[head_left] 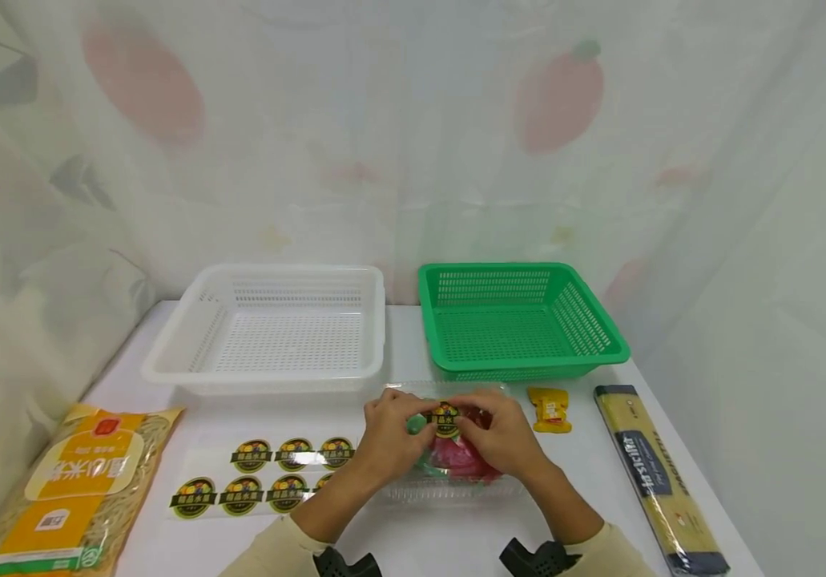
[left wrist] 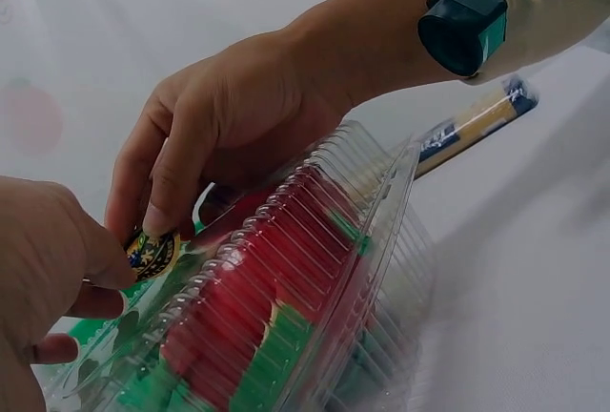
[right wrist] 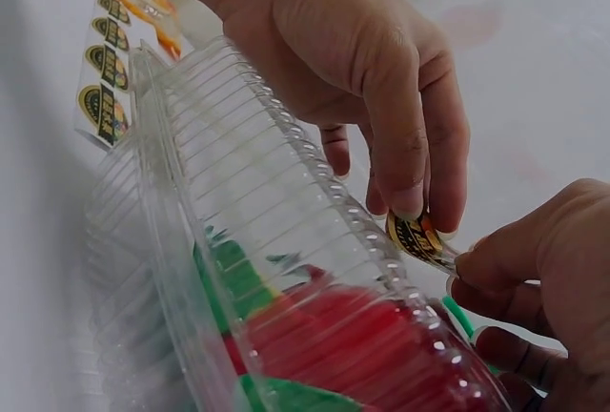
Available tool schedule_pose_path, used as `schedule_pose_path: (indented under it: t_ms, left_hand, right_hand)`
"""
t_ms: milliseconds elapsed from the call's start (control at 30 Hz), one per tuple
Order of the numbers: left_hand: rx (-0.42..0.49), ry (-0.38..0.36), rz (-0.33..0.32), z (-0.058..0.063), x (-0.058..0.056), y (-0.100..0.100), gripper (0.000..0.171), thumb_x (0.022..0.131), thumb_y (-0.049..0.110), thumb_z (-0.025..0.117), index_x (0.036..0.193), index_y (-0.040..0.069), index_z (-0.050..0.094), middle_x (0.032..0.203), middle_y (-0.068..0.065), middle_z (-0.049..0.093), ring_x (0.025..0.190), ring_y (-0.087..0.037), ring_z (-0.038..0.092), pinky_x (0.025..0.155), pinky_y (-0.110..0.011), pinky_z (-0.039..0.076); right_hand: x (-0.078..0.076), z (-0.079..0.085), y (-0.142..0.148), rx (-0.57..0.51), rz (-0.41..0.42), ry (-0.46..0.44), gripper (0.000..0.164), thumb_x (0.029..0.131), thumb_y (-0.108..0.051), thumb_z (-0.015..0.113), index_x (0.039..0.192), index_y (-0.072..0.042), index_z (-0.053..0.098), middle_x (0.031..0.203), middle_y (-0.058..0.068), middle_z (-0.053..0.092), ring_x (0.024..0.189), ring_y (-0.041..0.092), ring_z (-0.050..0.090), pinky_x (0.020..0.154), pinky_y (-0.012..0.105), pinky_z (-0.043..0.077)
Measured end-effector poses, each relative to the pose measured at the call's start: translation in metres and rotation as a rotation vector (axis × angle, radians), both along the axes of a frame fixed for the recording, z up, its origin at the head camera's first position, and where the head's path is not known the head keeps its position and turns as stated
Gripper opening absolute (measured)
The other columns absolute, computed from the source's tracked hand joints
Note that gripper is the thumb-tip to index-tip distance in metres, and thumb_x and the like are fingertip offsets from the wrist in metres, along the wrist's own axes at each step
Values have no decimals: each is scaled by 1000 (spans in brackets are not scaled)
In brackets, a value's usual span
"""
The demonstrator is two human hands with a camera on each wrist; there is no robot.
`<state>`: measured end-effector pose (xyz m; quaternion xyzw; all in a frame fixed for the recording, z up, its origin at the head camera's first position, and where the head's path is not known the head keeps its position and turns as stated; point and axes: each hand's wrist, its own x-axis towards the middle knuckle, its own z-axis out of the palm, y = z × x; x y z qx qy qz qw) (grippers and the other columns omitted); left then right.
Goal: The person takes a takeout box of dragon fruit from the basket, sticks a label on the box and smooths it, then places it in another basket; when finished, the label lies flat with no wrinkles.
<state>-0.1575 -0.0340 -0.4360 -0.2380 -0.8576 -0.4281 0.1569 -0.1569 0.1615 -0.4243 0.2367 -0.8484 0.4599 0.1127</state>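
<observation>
We see pale, draped cloth (head_left: 398,144) on the left, back and right, printed with faded red fruit shapes, enclosing a white table (head_left: 420,545) whose surface looks smooth and plain. Towards its far edge stand a white basket (head_left: 261,378) and, to its right, a slightly smaller green basket (head_left: 528,365), both with slotted walls. A yellow-orange bag (head_left: 74,489) lies at the table's left edge, and a long tan packet (head_left: 661,481) with dark ends lies slantwise near the right edge. Between them, in front of the green basket, we find a transparent, ribbed container (head_left: 449,490), its red and green contents showing through. Over it the left hand (head_left: 396,433) and the right hand (head_left: 499,433) face each other, cream sleeves behind them. To the left lies a sheet (head_left: 214,466) of round labels; to the right, a small yellow packet (head_left: 550,410). Both hands pinch one round black-and-gold label (head_left: 445,420) between thumbs and fingers above the lid; whether it touches the plastic, we cannot quite tell.
</observation>
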Motion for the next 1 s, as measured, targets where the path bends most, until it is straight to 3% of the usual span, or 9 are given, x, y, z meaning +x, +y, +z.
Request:
schedule_pose_path:
  t_ms: [767, 1000]
  left_hand:
    - [-107, 7, 41, -1, 0, 2, 19, 78, 12, 78, 97, 10, 76, 89, 4, 65, 94, -19, 52, 85, -53, 32]
    - [-121, 17, 57, -1, 1, 2, 20, 77, 12, 78, 97, 11, 76, 89, 4, 65, 93, -19, 52, 84, -52, 32]
  right_hand:
    - [-1, -1, -3, 191, -31, 73, 29, 79, 0, 77, 106, -8, 74, 92, -5, 67, 78, 15, 50, 62, 27, 44]
    - [0, -1, -4, 202, -26, 86, 29, 79, -3, 77, 108, -8, 73, 94, -5, 66, 82, 16, 52, 64, 29, 44]
